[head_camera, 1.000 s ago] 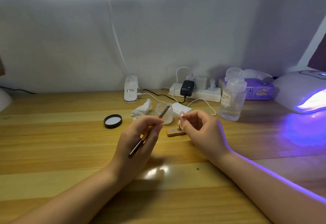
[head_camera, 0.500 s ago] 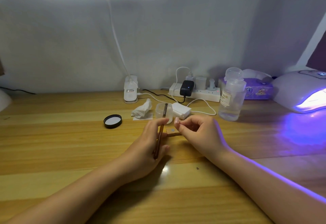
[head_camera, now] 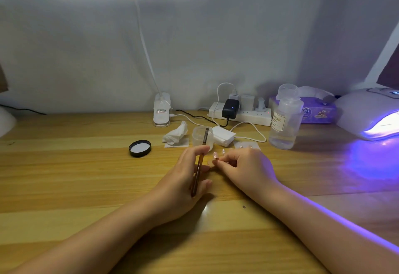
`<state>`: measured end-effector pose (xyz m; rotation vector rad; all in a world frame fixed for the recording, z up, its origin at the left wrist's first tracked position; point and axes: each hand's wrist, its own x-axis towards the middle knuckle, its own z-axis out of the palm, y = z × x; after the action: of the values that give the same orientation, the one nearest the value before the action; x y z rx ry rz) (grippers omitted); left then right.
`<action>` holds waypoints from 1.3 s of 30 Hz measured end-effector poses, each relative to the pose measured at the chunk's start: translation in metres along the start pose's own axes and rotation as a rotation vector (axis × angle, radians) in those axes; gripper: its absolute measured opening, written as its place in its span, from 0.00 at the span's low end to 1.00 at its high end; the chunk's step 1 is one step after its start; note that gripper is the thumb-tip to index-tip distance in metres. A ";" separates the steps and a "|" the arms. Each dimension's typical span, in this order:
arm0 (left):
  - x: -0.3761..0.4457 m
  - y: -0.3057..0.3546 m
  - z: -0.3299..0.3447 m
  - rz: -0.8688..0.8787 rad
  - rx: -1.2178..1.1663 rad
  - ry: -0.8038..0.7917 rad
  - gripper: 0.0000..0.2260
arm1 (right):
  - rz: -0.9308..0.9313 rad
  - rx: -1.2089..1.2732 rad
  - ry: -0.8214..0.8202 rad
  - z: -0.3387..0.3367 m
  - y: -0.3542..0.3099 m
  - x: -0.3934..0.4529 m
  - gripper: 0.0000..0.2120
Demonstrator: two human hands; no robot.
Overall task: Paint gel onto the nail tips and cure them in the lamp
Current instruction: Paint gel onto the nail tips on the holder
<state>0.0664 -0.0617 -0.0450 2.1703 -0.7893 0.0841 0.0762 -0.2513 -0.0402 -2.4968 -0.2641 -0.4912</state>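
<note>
1 brush (head_camera: 199, 161), 1 small clear jar (head_camera: 201, 136), 1 black lid (head_camera: 140, 148) and 1 lit curing lamp (head_camera: 370, 115) at far right sit on the worktop (head_camera: 64, 187). The left hand (head_camera: 183, 185) grips the brush upright, bristles over the jar; the right hand (head_camera: 244, 168) pinches a pink nail tip (head_camera: 215, 155) just beside it. Bare worktop lies near and left.

Black lid (head_camera: 140, 148), purple-glowing lamp (head_camera: 375, 114)
</note>
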 end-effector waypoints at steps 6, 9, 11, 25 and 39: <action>-0.004 0.002 -0.002 0.003 -0.015 0.035 0.26 | -0.096 -0.291 -0.024 -0.008 -0.006 -0.004 0.15; -0.007 0.004 -0.003 0.015 -0.028 0.086 0.24 | -0.106 -0.366 -0.080 -0.015 -0.006 -0.003 0.16; -0.007 0.005 -0.004 0.019 -0.024 0.111 0.23 | -0.108 -0.407 -0.125 -0.019 -0.005 -0.002 0.15; -0.009 0.008 -0.005 0.028 -0.048 0.135 0.21 | -0.075 -0.328 -0.042 -0.013 0.004 0.000 0.14; -0.009 0.010 -0.004 0.064 -0.033 0.145 0.21 | -0.032 -0.341 -0.044 -0.007 0.004 0.005 0.16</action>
<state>0.0541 -0.0597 -0.0384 2.0822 -0.7717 0.2567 0.0802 -0.2579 -0.0346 -2.8415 -0.2557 -0.5316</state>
